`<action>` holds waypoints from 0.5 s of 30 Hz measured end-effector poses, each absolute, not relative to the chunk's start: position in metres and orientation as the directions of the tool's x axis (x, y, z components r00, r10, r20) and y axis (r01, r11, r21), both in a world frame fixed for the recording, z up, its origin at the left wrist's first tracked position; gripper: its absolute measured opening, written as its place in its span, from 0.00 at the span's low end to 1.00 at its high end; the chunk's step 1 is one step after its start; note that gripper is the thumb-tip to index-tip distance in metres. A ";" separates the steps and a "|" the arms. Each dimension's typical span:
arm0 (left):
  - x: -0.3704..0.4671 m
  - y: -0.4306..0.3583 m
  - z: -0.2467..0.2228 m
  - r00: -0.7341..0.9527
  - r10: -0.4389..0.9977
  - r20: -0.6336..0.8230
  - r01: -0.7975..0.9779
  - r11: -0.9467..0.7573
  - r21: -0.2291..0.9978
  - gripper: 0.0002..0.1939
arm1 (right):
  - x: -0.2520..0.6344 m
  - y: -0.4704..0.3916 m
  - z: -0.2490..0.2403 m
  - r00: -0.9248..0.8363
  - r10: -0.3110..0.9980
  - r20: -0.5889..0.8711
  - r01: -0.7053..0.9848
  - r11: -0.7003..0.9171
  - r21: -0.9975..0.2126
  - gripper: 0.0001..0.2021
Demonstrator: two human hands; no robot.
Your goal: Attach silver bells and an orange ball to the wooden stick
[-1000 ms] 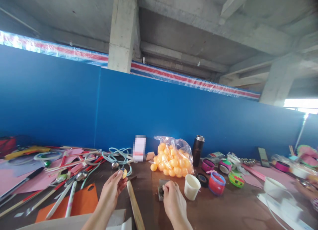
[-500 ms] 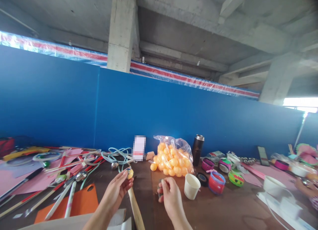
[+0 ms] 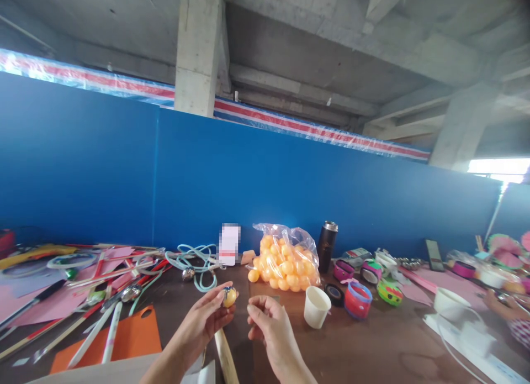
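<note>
My left hand (image 3: 210, 313) grips a small orange ball (image 3: 229, 297), like a ping-pong ball, between thumb and fingers. A dark, shiny patch covers the ball's upper left side. Just to the right is my right hand (image 3: 269, 320), its thumb and fingers pinched together. Whatever those fingers hold, if anything, is too small to make out. A gap separates the right fingertips from the ball. Beneath my left hand lies a wooden stick (image 3: 226, 353). A white paper cup (image 3: 317, 308) stands right of my right hand.
Behind my hands sits a clear bag of orange balls (image 3: 285, 262) beside a black thermos (image 3: 328, 246). Tape rolls (image 3: 358, 300), an orange sheet (image 3: 138, 334), brushes and pale blue tubing (image 3: 194, 262) lie around. At far right, another person's hand (image 3: 499, 304) appears.
My right hand has moved left and slightly up, closer to the ball. My left hand has shifted right with the ball, which is turned to show more of its dark patch.
</note>
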State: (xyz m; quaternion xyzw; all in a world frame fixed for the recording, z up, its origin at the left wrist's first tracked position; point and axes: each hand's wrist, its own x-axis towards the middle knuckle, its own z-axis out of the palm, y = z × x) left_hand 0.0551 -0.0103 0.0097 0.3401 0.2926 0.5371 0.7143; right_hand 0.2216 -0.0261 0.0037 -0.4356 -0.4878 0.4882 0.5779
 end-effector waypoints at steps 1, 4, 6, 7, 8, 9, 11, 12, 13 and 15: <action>0.055 -0.011 0.010 0.263 0.964 -0.050 -0.565 0.196 0.802 0.23 | 0.221 -0.026 0.004 0.040 0.989 0.139 -0.152 0.144 -0.978 0.18; 0.056 -0.012 0.010 0.291 0.956 -0.031 -0.561 0.197 0.804 0.23 | 0.219 -0.027 0.005 0.024 0.989 0.147 -0.164 0.149 -0.975 0.17; 0.057 -0.012 0.010 0.313 0.949 -0.022 -0.556 0.202 0.807 0.23 | 0.217 -0.029 0.006 0.016 0.988 0.154 -0.166 0.155 -0.974 0.16; 0.058 -0.013 0.010 0.325 0.946 -0.018 -0.552 0.206 0.808 0.23 | 0.216 -0.030 0.007 0.016 0.987 0.157 -0.169 0.157 -0.973 0.16; 0.058 -0.014 0.010 0.337 0.941 -0.016 -0.549 0.210 0.809 0.23 | 0.216 -0.031 0.008 0.017 0.987 0.158 -0.178 0.158 -0.971 0.16; 0.059 -0.014 0.011 0.348 0.937 -0.013 -0.546 0.214 0.810 0.23 | 0.215 -0.033 0.009 0.014 0.988 0.155 -0.191 0.155 -0.969 0.16; 0.060 -0.015 0.011 0.364 0.932 -0.005 -0.545 0.217 0.810 0.23 | 0.215 -0.036 0.011 -0.005 0.990 0.140 -0.229 0.135 -0.964 0.14; 0.060 -0.016 0.011 0.367 0.930 -0.002 -0.545 0.217 0.810 0.23 | 0.215 -0.037 0.012 -0.023 0.991 0.132 -0.249 0.123 -0.961 0.13; 0.060 -0.016 0.011 0.368 0.930 -0.001 -0.543 0.216 0.812 0.23 | 0.216 -0.038 0.013 -0.041 0.991 0.128 -0.270 0.112 -0.956 0.12; 0.060 -0.016 0.012 0.370 0.929 -0.005 -0.535 0.218 0.816 0.23 | 0.217 -0.039 0.012 -0.063 0.989 0.131 -0.305 0.106 -0.946 0.10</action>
